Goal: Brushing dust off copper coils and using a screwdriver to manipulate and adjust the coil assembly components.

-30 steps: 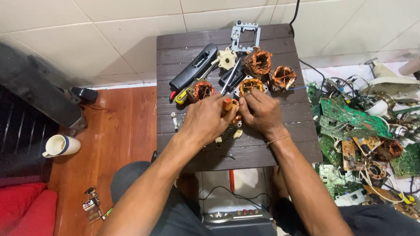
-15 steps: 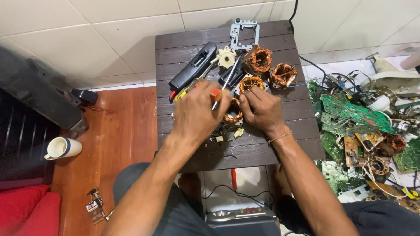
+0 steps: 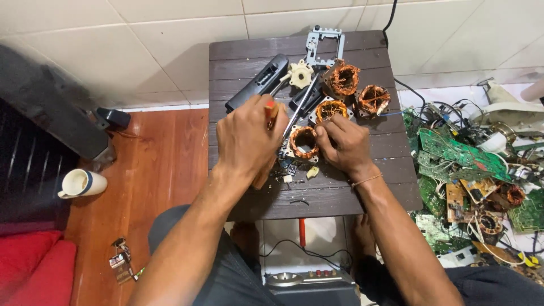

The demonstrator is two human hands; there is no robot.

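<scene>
Left hand [image 3: 246, 136] closed round screwdriver [image 3: 294, 113], red handle end poking from fist, shaft angling up-right. Right hand [image 3: 343, 144] pinching copper coil stator [image 3: 304, 141] at right edge, pressed onto dark worktop [image 3: 340, 192]. Stator between both hands, just beside left grip. Three more coils [image 3: 343, 79] behind.

bare table front [image 3: 340, 198]; copper coils [image 3: 343, 79] crowding the back

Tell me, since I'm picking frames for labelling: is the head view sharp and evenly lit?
Head view: sharp on the left hand, right hand and copper coil; soft even light, faint shadows on the table, no glare; wall lines bow slightly.
</scene>
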